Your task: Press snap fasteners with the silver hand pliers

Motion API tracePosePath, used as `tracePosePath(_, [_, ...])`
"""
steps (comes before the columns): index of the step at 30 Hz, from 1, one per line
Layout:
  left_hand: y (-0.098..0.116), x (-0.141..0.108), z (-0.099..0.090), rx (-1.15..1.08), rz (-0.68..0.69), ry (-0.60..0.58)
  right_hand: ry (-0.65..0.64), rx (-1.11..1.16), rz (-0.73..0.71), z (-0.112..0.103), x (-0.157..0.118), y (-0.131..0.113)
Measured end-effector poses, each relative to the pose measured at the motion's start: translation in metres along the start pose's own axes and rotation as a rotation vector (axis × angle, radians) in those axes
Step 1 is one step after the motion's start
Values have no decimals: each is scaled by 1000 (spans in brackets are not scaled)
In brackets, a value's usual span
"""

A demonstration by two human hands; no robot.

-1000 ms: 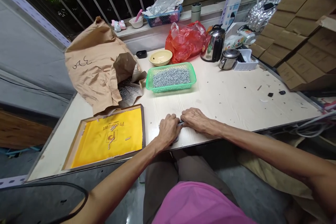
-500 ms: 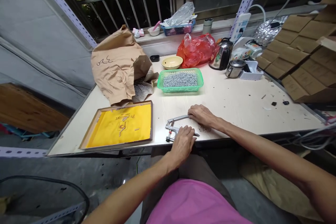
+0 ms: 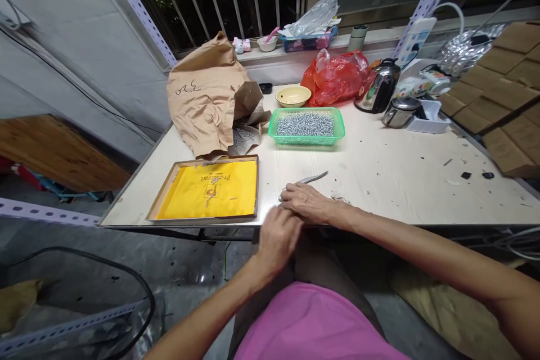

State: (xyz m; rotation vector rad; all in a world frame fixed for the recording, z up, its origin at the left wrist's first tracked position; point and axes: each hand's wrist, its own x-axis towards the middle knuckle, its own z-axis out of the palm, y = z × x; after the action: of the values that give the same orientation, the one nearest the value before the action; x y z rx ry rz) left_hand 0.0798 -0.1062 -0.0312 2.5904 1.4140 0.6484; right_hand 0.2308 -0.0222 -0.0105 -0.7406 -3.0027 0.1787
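A pair of grey metal hand pliers (image 3: 314, 178) lies at the table's front edge, mostly covered by my hands; one handle sticks out beyond my fingers toward the back right. My right hand (image 3: 307, 203) is wrapped over the middle of the pliers, hiding their jaws. Close against it, at the very edge, my left hand (image 3: 277, 236) has its fingers curled together; whatever they grip is hidden. To the left, a shallow tray (image 3: 256, 188) lined with a yellow printed sheet (image 3: 189, 199) holds several small metal pieces. Behind my hands a green plastic basket (image 3: 307, 140) is full of small silvery metal parts.
A big brown paper bag (image 3: 206, 101) with more metal parts leans at the back left. Along the back stand a cream bowl (image 3: 293, 97), a red plastic bag (image 3: 333, 79), a kettle (image 3: 382, 87) and a steel pot (image 3: 400, 112). Cardboard boxes (image 3: 506, 101) stack up at right.
My right hand has left the handle end and moved left onto the pliers' middle. My left hand has drawn nearer the edge, its fingers now curled. The pliers have turned; the view has shifted left.
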Motion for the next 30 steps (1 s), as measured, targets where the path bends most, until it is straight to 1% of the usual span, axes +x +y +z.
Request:
tracePosePath(2, [-25,0,-20,145,-121,60,-41,-33,-45,2,9,-5])
tracePosePath(3, [-39,2,-28,208,-159,82,-56,-52,-65,4,13,-6])
tracePosePath(5, [-63,6,-39,314,-182,98,-71,-86,-95,9,18,-5])
tracePosePath(7, [-80,11,-41,391,-157,67,-82,-108,-102,13,21,-5])
tracePosePath(10, [-90,18,-39,452,-100,-13,-102,-118,-96,17,23,-6])
tracePosePath(13, [-87,26,-39,451,-52,-45,-110,-112,-73,20,23,-9])
tracePosePath(15, [-85,32,-43,422,-47,-52,-65,-74,-49,20,21,-10])
tracePosePath(16, [-85,35,-46,406,-71,-53,-13,-46,-28,19,20,-10])
tracePosePath(17, [-87,37,-49,393,-117,-49,66,-17,-4,15,18,-9])
tracePosePath(19, [-94,39,-56,376,-259,-30,291,33,61,1,16,-6])
tracePosePath(21, [-104,37,-62,373,-391,-32,547,62,119,-23,15,3])
tracePosePath(22, [-110,35,-63,373,-435,-52,662,70,146,-37,17,10])
tracePosePath(23, [-115,32,-63,373,-466,-84,753,63,181,-51,19,20])
tracePosePath(24, [-120,28,-63,370,-483,-124,815,44,234,-64,22,32])
tracePosePath(25, [-123,24,-61,365,-490,-166,846,17,301,-75,26,45])
tracePosePath(26, [-125,21,-59,360,-487,-206,840,-10,379,-83,30,60])
tracePosePath(27, [-126,18,-56,361,-477,-242,806,-37,467,-89,33,73])
tracePosePath(29, [-127,16,-50,385,-454,-293,674,-73,627,-90,37,93])
tracePosePath(30, [-127,16,-48,403,-449,-308,601,-81,671,-87,36,98])
